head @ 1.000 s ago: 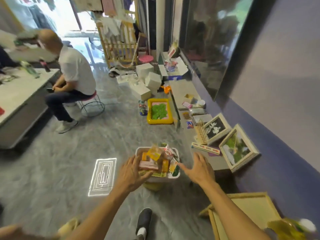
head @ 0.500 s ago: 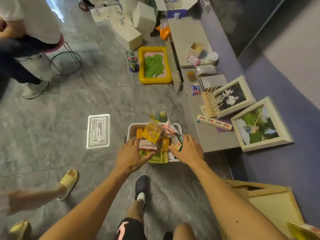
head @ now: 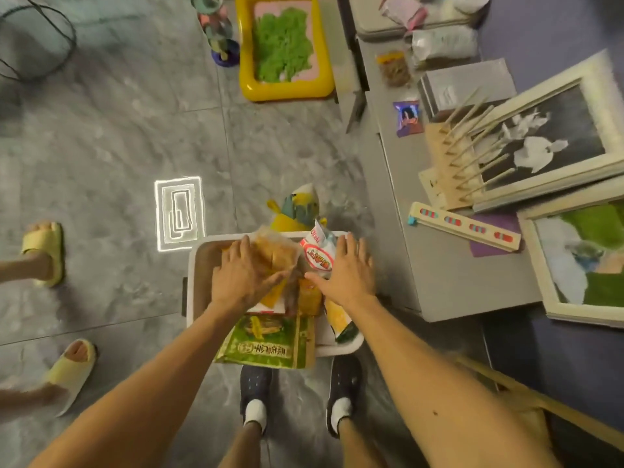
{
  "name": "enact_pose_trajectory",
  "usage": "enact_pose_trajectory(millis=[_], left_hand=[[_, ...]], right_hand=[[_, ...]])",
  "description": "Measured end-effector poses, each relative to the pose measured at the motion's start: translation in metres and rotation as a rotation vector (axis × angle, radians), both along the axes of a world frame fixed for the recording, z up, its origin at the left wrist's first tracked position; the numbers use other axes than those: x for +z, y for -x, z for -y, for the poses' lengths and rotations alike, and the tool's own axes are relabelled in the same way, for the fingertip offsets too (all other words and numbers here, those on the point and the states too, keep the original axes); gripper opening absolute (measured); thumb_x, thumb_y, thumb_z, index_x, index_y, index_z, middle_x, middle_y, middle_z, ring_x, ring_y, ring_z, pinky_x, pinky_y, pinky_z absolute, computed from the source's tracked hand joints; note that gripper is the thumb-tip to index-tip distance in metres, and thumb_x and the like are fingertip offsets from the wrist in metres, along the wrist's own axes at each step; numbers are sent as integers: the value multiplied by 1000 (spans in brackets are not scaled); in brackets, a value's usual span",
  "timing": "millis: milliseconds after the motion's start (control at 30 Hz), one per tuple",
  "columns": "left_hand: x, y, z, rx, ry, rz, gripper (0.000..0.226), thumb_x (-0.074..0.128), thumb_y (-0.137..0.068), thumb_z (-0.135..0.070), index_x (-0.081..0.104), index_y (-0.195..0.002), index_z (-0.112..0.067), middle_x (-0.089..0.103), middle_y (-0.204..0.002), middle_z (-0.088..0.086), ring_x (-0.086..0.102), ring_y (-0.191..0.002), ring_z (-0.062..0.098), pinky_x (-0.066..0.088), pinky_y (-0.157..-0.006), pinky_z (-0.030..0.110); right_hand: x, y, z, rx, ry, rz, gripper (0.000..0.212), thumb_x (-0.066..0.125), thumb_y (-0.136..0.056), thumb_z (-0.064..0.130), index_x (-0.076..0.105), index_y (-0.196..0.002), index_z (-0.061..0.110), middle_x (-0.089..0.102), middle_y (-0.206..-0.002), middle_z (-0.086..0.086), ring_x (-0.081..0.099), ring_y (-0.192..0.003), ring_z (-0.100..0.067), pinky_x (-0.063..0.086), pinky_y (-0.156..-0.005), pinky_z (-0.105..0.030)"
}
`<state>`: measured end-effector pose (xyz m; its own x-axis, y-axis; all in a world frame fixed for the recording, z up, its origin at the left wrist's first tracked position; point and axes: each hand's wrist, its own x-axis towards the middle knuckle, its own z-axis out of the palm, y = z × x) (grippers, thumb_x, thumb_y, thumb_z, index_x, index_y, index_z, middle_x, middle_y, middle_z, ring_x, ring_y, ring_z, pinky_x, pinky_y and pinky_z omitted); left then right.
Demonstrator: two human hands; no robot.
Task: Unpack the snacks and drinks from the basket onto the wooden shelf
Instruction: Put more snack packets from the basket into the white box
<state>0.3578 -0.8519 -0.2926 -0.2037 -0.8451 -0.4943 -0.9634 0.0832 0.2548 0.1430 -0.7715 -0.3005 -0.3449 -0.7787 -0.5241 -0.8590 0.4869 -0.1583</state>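
A white plastic basket [head: 196, 265] stands on the grey floor right in front of my feet, full of snack packs. My left hand [head: 241, 276] lies flat on an orange-yellow snack bag [head: 275, 253], fingers straight. My right hand [head: 346, 270] rests with spread fingers beside a white and red packet [head: 319, 253] at the basket's right side. A green packet [head: 270, 342] hangs over the near rim. Small yellow cartons [head: 309, 297] show between my hands.
A low grey platform [head: 435, 261] on the right carries picture frames [head: 553, 136], a wooden peg rack [head: 452, 163] and small packets. A yellow tray of green stuff [head: 283, 49] lies ahead. A yellow toy [head: 297, 207] sits behind the basket. Another person's sandalled feet [head: 47, 255] are at left.
The view has tipped down and closer to the basket. Both my hands have moved forward from the near rim onto the snack packs.
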Motion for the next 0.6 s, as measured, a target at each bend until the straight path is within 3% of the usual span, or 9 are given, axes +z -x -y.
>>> enact_pose_trajectory(millis=[67, 133, 233, 400, 600], left_hand=[[-18, 7, 1, 72, -54, -66, 135, 73, -66, -91, 15, -164, -19, 37, -164, 13, 44, -145, 36, 52, -102, 57], [-32, 10, 2, 127, -71, -149, 128, 81, -65, -83, 22, -160, -21, 43, -159, 12, 52, -138, 36, 52, -96, 51], [-37, 10, 2, 160, -16, -156, 107, 81, -61, -86, 38, -141, -28, 59, -141, 4, 64, -119, 32, 56, -87, 49], [-15, 12, 14, 174, 87, -102, 74, 87, -65, -73, 45, -110, -32, 67, -116, 2, 68, -97, 34, 57, -79, 50], [51, 16, 27, 112, 155, -220, 60, 87, -81, -55, 61, -126, -26, 64, -126, 6, 67, -96, 34, 52, -75, 42]], right_hand=[[-27, 0, 1, 16, -8, -16, 120, 60, -84, 84, 13, -166, 12, 11, -175, -16, 7, -161, -42, 19, -127, -55], [-43, -2, 0, 30, 63, -74, 106, 70, -86, 71, 28, -162, 11, 25, -170, -16, 18, -158, -39, 27, -125, -56], [-50, -5, -1, 2, 179, -83, 80, 83, -86, 49, 50, -149, 14, 46, -157, -11, 35, -149, -33, 37, -118, -54], [-24, -9, 1, -53, 254, 33, 61, 80, -92, 27, 56, -146, 10, 59, -148, -12, 49, -142, -29, 40, -120, -44], [57, 8, -3, -186, 366, 130, 63, 80, -92, 32, 53, -143, 7, 61, -142, -16, 56, -133, -31, 53, -106, -43]])
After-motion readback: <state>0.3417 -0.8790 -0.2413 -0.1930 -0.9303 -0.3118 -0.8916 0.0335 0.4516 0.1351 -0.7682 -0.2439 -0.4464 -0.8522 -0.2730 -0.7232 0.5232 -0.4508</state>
